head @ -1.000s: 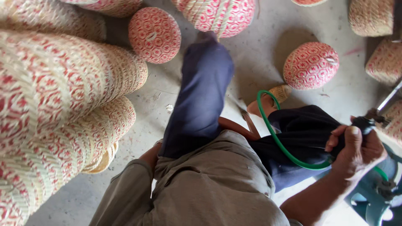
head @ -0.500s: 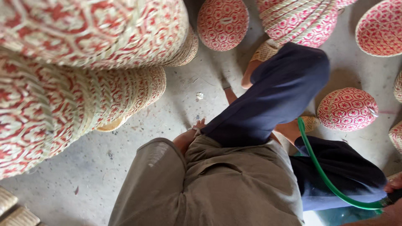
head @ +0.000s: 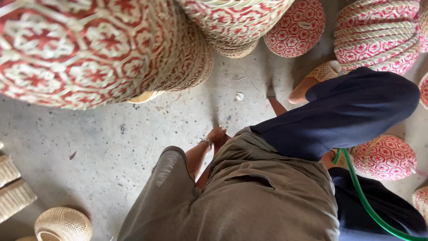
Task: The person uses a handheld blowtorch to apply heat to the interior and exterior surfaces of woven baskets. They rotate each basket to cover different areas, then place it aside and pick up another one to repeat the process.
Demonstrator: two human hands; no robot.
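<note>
On the bare concrete floor (head: 111, 147) between my knees and the stacked red-and-cream woven baskets (head: 89, 49), my left hand (head: 217, 135) hangs low beside the stool leg (head: 277, 105); whether its grip is closed, I cannot tell. My right hand is out of view. The green hose (head: 363, 201) curves over my dark trouser leg (head: 352, 111), with open floor to the left.

Soft even daylight, blurred near edges

Grey concrete floor (head: 133, 147) under red-and-white woven baskets (head: 383, 158).
</note>
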